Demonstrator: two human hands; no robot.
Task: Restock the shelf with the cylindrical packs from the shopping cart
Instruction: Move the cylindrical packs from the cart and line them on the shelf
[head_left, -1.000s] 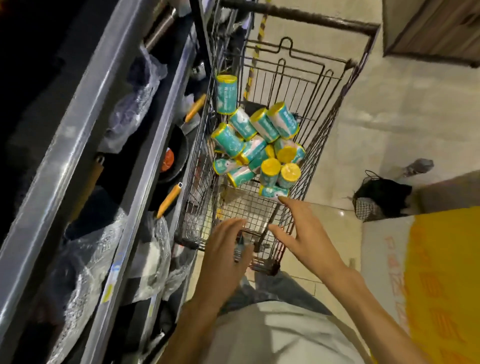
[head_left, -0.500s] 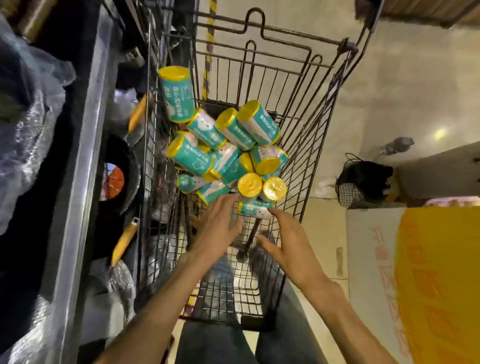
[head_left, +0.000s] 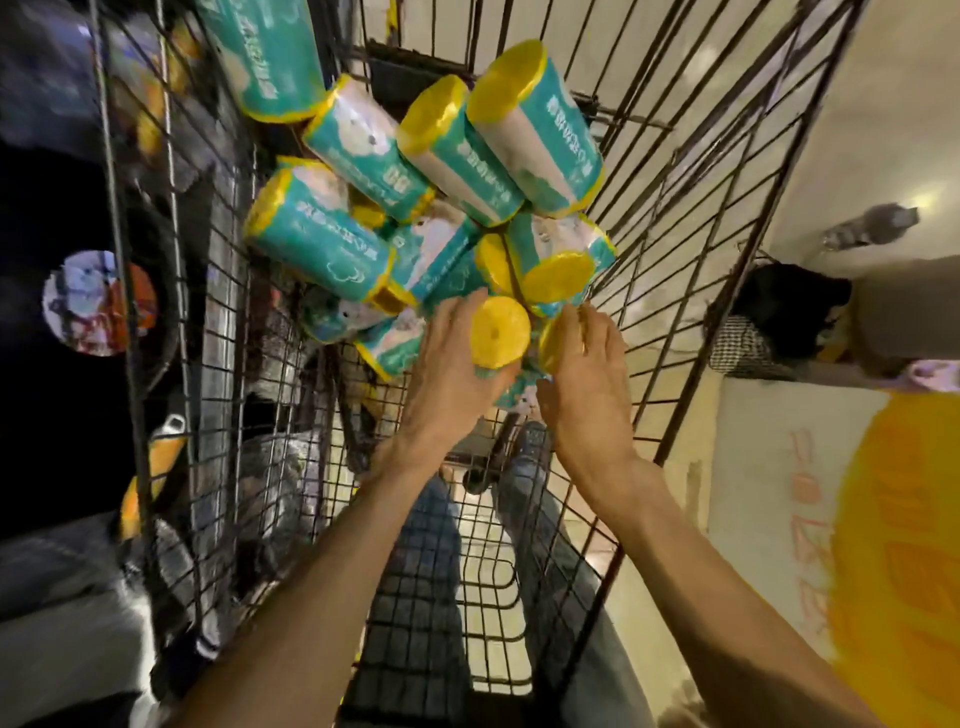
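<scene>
Now, cart (head_left: 691, 218): packs (head_left: 332, 244) heaped at its far end.
Left hand (head_left: 452, 374): curled round nearest pack (head_left: 500, 332).
Right hand (head_left: 587, 384): fingers straight, touching next pack (head_left: 553, 343).

dark metal wire shopping cart (head_left: 685, 218), glossy teal plastic-wrapped cylindrical packs (head_left: 317, 244), shiny pale floor (head_left: 810, 171)
</scene>
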